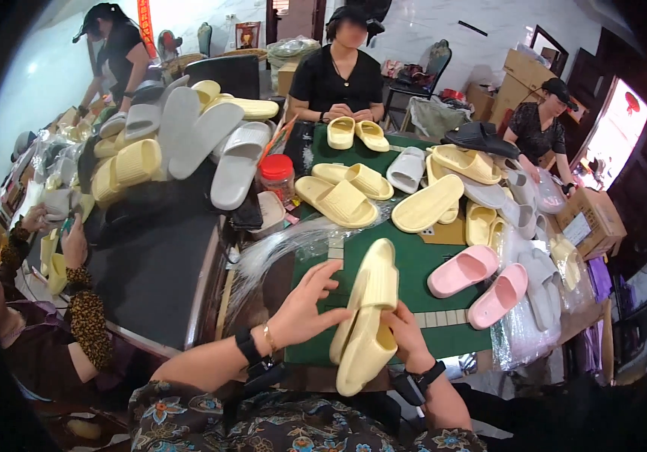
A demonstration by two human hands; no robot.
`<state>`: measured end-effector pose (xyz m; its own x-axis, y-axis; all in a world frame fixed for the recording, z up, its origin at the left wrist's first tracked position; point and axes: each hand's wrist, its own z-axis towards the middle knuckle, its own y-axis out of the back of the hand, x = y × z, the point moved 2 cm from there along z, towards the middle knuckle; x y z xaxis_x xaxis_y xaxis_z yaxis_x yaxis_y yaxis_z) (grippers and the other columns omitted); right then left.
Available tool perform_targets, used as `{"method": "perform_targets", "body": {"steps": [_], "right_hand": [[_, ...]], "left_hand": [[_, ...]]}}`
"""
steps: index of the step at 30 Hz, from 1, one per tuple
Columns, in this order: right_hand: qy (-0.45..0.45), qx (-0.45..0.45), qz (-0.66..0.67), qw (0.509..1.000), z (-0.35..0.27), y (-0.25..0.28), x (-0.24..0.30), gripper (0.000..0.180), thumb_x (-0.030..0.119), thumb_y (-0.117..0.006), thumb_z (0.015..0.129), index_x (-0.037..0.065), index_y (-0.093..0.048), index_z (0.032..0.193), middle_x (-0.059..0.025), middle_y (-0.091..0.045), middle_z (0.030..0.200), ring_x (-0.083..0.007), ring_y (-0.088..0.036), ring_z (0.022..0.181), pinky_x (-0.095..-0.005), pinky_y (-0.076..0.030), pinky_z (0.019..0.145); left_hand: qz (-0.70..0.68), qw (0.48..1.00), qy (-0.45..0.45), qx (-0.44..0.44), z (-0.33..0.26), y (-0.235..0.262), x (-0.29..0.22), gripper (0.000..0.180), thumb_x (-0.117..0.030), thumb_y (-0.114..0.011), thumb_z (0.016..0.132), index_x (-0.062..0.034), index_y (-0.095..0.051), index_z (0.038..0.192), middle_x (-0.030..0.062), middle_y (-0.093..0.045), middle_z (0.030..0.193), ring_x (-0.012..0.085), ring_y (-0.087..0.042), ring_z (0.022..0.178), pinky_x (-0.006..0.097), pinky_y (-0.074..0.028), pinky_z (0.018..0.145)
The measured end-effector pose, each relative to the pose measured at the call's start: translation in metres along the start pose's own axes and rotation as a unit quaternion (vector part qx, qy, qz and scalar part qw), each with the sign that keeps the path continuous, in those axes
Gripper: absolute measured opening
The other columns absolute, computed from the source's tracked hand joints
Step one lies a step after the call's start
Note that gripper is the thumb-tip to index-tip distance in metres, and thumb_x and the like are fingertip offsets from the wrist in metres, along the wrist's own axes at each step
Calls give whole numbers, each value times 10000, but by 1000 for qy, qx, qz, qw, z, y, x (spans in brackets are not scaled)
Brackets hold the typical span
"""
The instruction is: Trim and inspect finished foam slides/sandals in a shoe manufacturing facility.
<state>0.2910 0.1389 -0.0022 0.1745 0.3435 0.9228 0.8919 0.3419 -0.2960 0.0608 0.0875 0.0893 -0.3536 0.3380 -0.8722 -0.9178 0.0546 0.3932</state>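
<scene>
My right hand (406,335) grips a pair of pale yellow slide sandals (368,316), stacked one against the other and held upright over the green table top (421,264). My left hand (308,301) has its fingers spread, with the fingertips touching the left side of the pair. Both wrists wear dark bands. A bundle of clear plastic bags (278,252) lies on the table just left of my left hand.
More yellow slides (338,200), white ones (406,169) and a pink pair (481,282) lie on the table. A red-lidded jar (278,177) stands behind. A heap of grey and yellow slides (180,135) sits at the left. Other people work around the table; cardboard boxes (591,218) stand at right.
</scene>
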Motion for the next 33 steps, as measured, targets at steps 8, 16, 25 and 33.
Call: {"method": "perform_targets", "body": {"steps": [8,16,25,33], "right_hand": [[64,-188,223,954,6,28,-10,350,126,-500,972,16,-469,1302,-131,-618,1151,-276,-659,1005,-404,-568,851],[53,-184,220,957,10,15,-28,286,124,-524,976,9,-521,1238,-100,-642,1102,-233,-658,985,-361,-559,824],[138,-135,202,960,7,20,-20,600,34,-593,878,109,-344,1419,-70,-540,1266,-195,-588,1086,-323,-524,846],[219,-282,145,923,8,76,19,629,24,-487,874,57,-291,1471,-129,-497,1333,-286,-547,1166,-406,-481,962]], "left_hand": [[-129,974,177,57,-57,-56,39,761,-193,-793,785,-41,-382,1407,149,-483,1352,256,-568,1178,375,-500,942],[-16,998,40,-55,-57,-55,21,443,-121,-688,858,-12,-521,1253,124,-607,1122,220,-628,954,308,-512,786],[-91,980,165,-70,-66,-37,25,268,-84,-584,886,21,-537,1128,116,-602,828,137,-567,696,291,-479,640],[4,986,163,-31,-61,23,24,371,-105,-540,817,-4,-511,1173,177,-662,944,228,-675,857,339,-531,746]]}}
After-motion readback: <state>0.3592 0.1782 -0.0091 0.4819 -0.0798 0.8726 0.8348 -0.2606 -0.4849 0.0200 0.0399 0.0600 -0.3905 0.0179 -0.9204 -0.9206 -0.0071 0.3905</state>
